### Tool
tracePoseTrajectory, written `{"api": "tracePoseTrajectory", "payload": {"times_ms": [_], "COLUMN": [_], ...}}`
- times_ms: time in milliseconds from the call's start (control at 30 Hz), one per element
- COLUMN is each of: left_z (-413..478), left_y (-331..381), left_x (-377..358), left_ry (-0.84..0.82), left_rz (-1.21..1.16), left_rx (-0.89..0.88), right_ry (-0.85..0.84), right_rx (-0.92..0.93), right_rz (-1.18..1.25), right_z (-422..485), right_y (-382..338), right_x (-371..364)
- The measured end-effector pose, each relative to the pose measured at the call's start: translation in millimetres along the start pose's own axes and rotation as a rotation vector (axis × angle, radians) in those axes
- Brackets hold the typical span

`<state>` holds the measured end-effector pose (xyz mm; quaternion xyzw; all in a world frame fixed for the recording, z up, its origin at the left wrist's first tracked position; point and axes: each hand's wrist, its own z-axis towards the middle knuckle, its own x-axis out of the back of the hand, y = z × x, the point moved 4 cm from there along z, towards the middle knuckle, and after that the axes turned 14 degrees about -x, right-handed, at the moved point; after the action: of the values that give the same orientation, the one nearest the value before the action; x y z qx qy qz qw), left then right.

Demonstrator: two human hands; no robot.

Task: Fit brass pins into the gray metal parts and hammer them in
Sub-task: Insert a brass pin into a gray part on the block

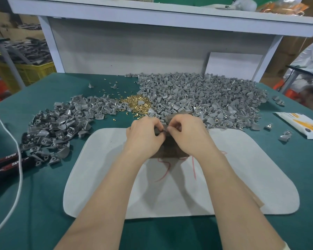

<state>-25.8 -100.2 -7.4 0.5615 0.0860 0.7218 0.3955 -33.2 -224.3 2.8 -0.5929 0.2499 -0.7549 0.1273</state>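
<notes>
Over the near middle of the table, on a white mat, both forearms reach forward and the hands meet above a dark block. The left hand and the right hand have their fingers curled in, and between their fingertips they pinch one gray part. Whether the right fingertips also hold a brass pin is too small to tell.

The step in hand looks like seating a pin in the part's hole. To do it well, the left hand should likely hold the part steady with the hole facing up. The pin should go in straight, shank first, and sit fully before the part goes down on the block for hammering. A tilted pin would probably bend or jam under a blow.

Just beyond the knuckles lies the supply. The heap of brass pins sits a little left of centre, near the left hand. A broad heap of gray parts lies behind and to the right of the right hand. A second heap spreads well to the left.

Black handles lie at the table's left edge, well apart from both hands. Whether either is the hammer cannot be told.
</notes>
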Motion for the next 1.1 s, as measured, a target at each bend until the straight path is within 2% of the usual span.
{"api": "tracePoseTrajectory", "payload": {"times_ms": [433, 667, 733, 800, 900, 1100], "left_z": [0, 0, 0, 0, -1, -1], "left_y": [0, 1, 1, 1, 1, 2], "left_x": [-1, 0, 0, 0, 0, 2], "left_ry": [-0.003, 0.012, 0.015, 0.014, 0.012, 0.016], "left_rz": [0.001, 0.004, 0.007, 0.022, 0.031, 0.004], "left_rx": [-0.001, -0.009, -0.006, -0.002, 0.003, -0.007], "right_ry": [-0.07, -0.142, -0.163, -0.118, 0.002, -0.026], "right_rx": [-0.073, -0.068, -0.117, -0.196, -0.262, -0.061], "right_rz": [-0.035, 0.199, 0.32, 0.393, 0.371, 0.245], "right_z": [2, 6, 9, 11, 10, 5], "right_y": [-2, 9, 15, 26, 41, 14], "right_x": [-1, 4, 8, 15, 29, 19]}}
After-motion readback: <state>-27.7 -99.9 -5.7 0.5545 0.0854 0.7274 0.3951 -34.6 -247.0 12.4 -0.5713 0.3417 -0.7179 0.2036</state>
